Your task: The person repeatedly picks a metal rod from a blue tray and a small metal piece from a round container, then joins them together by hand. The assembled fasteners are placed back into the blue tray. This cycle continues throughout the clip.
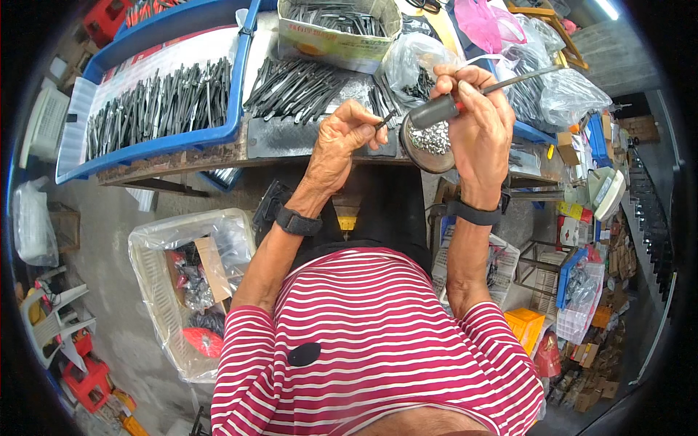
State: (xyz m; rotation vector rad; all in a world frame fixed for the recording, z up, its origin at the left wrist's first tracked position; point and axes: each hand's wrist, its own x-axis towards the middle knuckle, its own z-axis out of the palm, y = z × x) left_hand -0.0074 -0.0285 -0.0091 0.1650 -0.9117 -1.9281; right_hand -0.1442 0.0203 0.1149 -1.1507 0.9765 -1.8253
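My left hand [342, 142] is closed, pinching a small dark piece [387, 120] between thumb and fingertips over the front edge of the workbench. In my right hand [481, 123] is a screwdriver [434, 112] with a black and red handle. Its handle points left toward the small piece, while the thin shaft slants up to the right past my fingers. Below the handle stands a round dish [429, 166] of small silvery parts. Slim black metal strips [298, 89] lie piled on the bench beyond my left hand.
A blue tray [240, 80] full of similar dark strips sits at the left. Behind the pile is a cardboard box [331, 49] of strips. Clear plastic bags [571, 94] crowd the right side. On the floor at left is a plastic-lined crate [156, 291].
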